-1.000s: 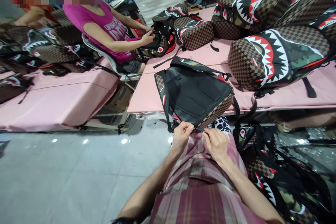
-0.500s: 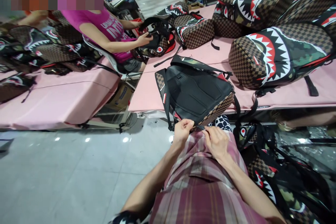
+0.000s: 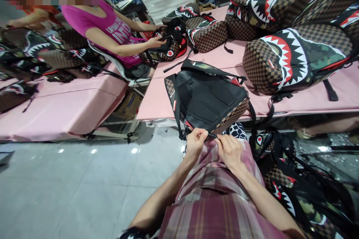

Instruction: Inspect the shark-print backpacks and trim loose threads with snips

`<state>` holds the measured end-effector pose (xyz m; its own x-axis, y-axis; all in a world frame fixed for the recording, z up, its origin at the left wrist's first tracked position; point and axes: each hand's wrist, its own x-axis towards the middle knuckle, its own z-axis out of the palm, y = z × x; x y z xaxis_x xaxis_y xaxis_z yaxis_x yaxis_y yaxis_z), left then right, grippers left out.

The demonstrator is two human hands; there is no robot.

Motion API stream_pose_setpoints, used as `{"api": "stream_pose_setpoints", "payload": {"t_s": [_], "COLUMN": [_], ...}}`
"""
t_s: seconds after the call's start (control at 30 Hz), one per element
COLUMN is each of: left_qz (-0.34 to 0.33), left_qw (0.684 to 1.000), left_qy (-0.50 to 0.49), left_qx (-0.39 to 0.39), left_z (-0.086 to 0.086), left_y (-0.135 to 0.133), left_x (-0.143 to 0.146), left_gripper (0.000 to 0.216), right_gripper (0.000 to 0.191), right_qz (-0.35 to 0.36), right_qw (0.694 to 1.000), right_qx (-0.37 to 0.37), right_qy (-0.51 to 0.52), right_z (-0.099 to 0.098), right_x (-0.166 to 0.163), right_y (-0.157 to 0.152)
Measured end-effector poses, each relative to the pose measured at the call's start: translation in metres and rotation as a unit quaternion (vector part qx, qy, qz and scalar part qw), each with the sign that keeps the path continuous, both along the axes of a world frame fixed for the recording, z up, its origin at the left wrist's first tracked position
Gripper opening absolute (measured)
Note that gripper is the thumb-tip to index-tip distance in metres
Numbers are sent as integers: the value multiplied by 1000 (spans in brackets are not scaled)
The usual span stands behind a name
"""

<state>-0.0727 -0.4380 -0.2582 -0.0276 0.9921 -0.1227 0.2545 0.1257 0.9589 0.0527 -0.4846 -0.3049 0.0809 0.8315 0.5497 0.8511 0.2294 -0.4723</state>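
A backpack (image 3: 211, 95) lies at the near edge of the pink table, its black padded back facing up and its checkered side toward me. Over my lap, a short black strap (image 3: 212, 136) at the pack's lower corner is stretched between my hands. My left hand (image 3: 196, 142) pinches the strap's left end with thumb and forefinger. The other end is in the fingertips of my right hand (image 3: 230, 150). Camouflage-lined shoulder straps hang loose around the pack. Exactly what the fingertips cover is hidden.
Shark-mouth backpacks (image 3: 297, 59) crowd the right of the pink table (image 3: 154, 101). More bags (image 3: 291, 179) are heaped low at my right. Across the table, a person in a pink shirt (image 3: 112, 30) handles another backpack (image 3: 168, 46). A second pink table (image 3: 73, 108) with bags stands left.
My hands keep their pinch, and the right has shifted very slightly left. The person opposite has lowered the black straps of the other backpack. The view has moved a little.
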Motion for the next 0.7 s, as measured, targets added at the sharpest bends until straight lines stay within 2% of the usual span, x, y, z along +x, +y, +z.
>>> {"api": "stream_pose_setpoints", "payload": {"t_s": [0.1, 0.2, 0.3, 0.37, 0.43, 0.5, 0.57, 0.63, 0.7], "left_qz": [-34, -71, -214, -268, -223, -166, -150, -160, -171], "left_qw": [995, 988, 965, 941, 930, 922, 911, 892, 869], "left_qy": [72, 109, 146, 207, 289, 335, 340, 350, 371], "left_qx": [60, 84, 45, 11, 31, 103, 178, 236, 278], "left_z": [1, 6, 20, 30, 36, 35, 29, 20, 11], "left_y": [-7, -7, 3, 13, 22, 27, 28, 28, 29], "left_x": [3, -3, -21, -33, -36, -30, -18, -4, 7], "left_gripper": [19, 20, 34, 47, 45, 29, 21, 29, 44], "right_gripper": [13, 15, 15, 15, 16, 15, 15, 15, 14], "right_qz": [4, 4, -2, -3, 1, 6, 14, 13, -18], "right_qw": [1000, 999, 991, 988, 989, 993, 996, 994, 989], "right_qx": [2, -22, -52, -55, -45, -30, -24, -30, -28], "right_qy": [0, 43, 120, 145, 140, 114, 89, 108, 142], "right_z": [-1, -3, -5, -6, -6, -5, -5, -6, -10], "right_x": [-1, 3, 11, 15, 15, 9, 4, 5, 16], "right_y": [1, -1, -4, -6, -6, -3, 0, 2, 2]}}
